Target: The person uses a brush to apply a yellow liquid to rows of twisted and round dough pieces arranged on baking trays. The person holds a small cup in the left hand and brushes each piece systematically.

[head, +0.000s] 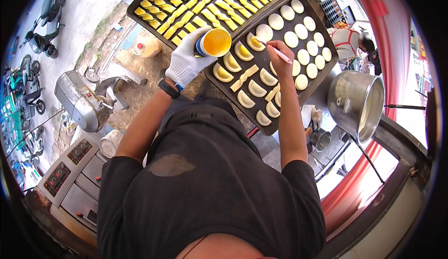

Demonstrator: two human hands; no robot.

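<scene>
My left hand (190, 54), in a white knit glove, grips a blue-sided cup (200, 46) tilted so its yellow liquid (216, 43), which looks like egg wash, shows. My bare right hand (281, 57) holds a brush by its pink handle (282, 57). The brush tip touches a half-moon pastry (255, 42) on a dark baking tray (260, 60). Several half-moons beside it, such as this pastry (222, 73), have yellow glossy tops. Paler half-moons (257, 88), twisted strips (244, 78) and round dough pieces (312, 47) share the tray. My right forearm hides part of it.
A second tray (131, 10) of yellow-coated twists adjoins at the far side. To the right stands a steel mixing bowl (337, 101). At left are a mixer (84, 100), an oven with controls (75, 175) and a red-capped jug (148, 48). Another person (344, 44) is bent over at far right.
</scene>
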